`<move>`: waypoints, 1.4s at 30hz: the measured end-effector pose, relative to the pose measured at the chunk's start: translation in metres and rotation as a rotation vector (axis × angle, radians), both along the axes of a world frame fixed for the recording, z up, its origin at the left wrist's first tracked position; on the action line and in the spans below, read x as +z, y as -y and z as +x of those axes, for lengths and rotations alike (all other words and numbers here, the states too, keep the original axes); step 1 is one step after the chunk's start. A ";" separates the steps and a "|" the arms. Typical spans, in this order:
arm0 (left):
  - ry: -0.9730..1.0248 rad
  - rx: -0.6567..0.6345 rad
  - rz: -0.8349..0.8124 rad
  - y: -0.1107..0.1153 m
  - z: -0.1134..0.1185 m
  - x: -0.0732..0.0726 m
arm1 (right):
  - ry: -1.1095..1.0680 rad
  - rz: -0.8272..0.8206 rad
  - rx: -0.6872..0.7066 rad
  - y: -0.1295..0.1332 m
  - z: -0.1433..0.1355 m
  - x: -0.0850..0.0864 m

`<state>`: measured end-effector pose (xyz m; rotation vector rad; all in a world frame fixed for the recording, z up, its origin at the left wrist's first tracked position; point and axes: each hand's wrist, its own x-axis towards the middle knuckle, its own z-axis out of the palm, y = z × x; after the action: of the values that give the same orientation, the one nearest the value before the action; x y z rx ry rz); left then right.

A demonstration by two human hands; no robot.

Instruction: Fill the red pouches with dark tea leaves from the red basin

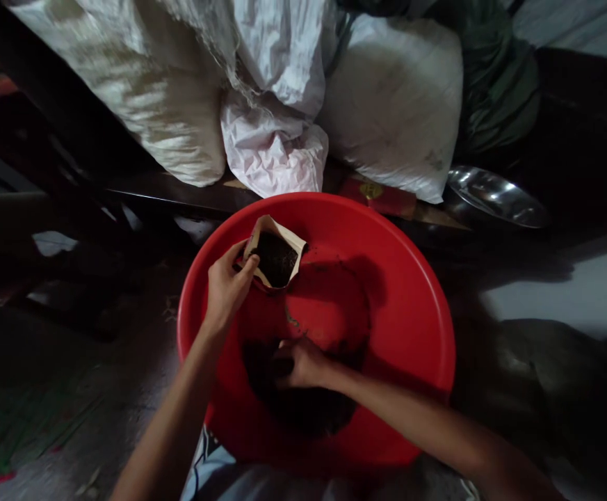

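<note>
My left hand (231, 282) grips a small paper bag (300, 245) by its near-left edge, thumb at the rim. The bag's mouth is open, tilted up toward me, and dark loose material (276, 261) shows inside. Both are over the left side of a large red plastic basin (412, 292). Lower in the basin, my right hand (303, 363) is down at a heap of the same-looking dark loose stuff (313, 410), its fingers curled into it. Shadow hides the fingertips, and the exact kind of material cannot be made out.
Stuffed white sacks (397, 97) stand on a dark wooden ledge (178, 195) behind the basin. A shiny metal bowl (498, 197) lies at the right of the ledge, near a red packet (376, 197). Green strands (16, 431) lie on the floor at left.
</note>
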<state>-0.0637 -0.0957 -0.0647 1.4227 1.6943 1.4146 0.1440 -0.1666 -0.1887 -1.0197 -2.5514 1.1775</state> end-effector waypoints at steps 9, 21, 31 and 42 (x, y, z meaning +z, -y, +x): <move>-0.209 -0.047 0.057 0.002 -0.003 0.012 | -0.804 -0.018 -0.489 -0.092 -0.037 0.189; -0.378 0.084 -0.075 0.008 -0.024 0.006 | -0.283 0.726 0.023 -0.138 -0.008 0.152; -0.797 0.073 -0.133 0.017 -0.021 0.053 | -0.153 0.911 -0.232 -0.130 0.050 0.128; -0.845 -0.141 -0.140 0.026 -0.029 0.041 | -0.181 0.739 -0.230 -0.067 0.064 0.122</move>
<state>-0.0931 -0.1221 -0.0235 2.1781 2.0442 0.6061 0.2076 -0.0993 -0.0665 -0.9151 -2.3258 0.2044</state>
